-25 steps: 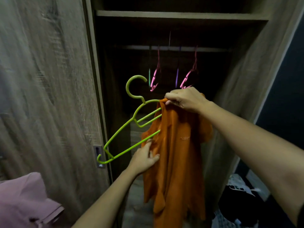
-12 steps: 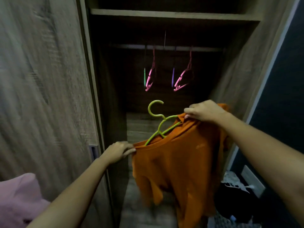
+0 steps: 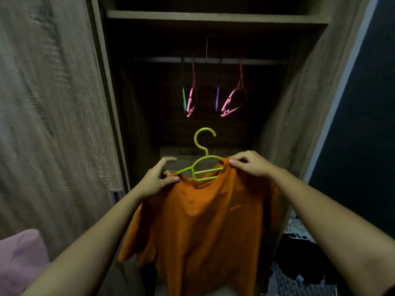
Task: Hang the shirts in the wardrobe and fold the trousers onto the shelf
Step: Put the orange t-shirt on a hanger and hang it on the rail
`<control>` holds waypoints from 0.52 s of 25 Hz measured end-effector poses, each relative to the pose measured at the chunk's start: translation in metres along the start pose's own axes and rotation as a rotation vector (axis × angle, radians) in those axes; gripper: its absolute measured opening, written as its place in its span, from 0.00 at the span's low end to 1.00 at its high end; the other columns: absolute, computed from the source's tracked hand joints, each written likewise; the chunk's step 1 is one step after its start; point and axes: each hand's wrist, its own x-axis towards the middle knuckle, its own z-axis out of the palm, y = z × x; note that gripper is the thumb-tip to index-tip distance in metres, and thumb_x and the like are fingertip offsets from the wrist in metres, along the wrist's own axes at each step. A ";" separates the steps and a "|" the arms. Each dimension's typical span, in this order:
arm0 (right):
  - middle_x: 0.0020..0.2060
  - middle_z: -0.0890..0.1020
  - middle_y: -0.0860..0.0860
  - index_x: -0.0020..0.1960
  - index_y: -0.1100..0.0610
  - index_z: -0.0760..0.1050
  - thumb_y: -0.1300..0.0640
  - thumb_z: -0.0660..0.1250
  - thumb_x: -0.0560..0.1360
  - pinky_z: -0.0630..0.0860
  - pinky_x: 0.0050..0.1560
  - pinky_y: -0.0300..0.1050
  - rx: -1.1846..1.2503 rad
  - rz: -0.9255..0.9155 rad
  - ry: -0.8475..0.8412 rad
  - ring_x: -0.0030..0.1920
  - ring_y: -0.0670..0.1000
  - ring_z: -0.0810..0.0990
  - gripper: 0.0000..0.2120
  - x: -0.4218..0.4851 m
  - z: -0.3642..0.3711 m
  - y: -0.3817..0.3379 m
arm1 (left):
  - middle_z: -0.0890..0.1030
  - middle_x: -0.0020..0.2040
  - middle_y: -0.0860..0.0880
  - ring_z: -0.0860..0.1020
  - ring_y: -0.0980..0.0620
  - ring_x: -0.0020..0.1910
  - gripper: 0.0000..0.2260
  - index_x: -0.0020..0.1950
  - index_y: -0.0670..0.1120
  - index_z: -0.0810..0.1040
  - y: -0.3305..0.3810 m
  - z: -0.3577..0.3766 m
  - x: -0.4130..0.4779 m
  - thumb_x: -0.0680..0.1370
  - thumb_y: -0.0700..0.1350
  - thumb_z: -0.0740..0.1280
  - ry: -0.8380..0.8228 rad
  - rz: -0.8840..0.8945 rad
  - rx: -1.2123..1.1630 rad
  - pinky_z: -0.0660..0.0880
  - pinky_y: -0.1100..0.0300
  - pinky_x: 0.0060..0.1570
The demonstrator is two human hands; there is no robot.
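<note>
Both my hands pinch the orange T-shirt [image 3: 205,227] at its shoulders, left hand [image 3: 157,181] and right hand [image 3: 251,165], on the green hanger [image 3: 201,165] below the wardrobe rail [image 3: 256,60].

Dim light; most of the interior is in shadow. Wardrobe [image 3: 299,103] of grey-brown wood-grain board, open in the middle. Door [image 3: 53,124] at left, slightly blurred, with a small recessed handle [image 3: 116,196] near its inner edge. Shelf [image 3: 213,17] across the top, and a rail [image 3: 256,60] below it running side to side. Back panel dark. Right of the wardrobe is a pale trim strip [image 3: 342,92], then a dark blue-black wall [image 3: 367,124]. Floor not discernible.
</note>
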 end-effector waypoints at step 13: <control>0.61 0.77 0.54 0.65 0.55 0.72 0.56 0.65 0.76 0.70 0.63 0.48 -0.195 0.189 -0.073 0.62 0.54 0.75 0.18 -0.016 -0.002 0.037 | 0.80 0.50 0.50 0.78 0.53 0.51 0.09 0.53 0.55 0.77 -0.007 -0.070 -0.004 0.75 0.45 0.68 0.172 0.080 0.094 0.74 0.55 0.54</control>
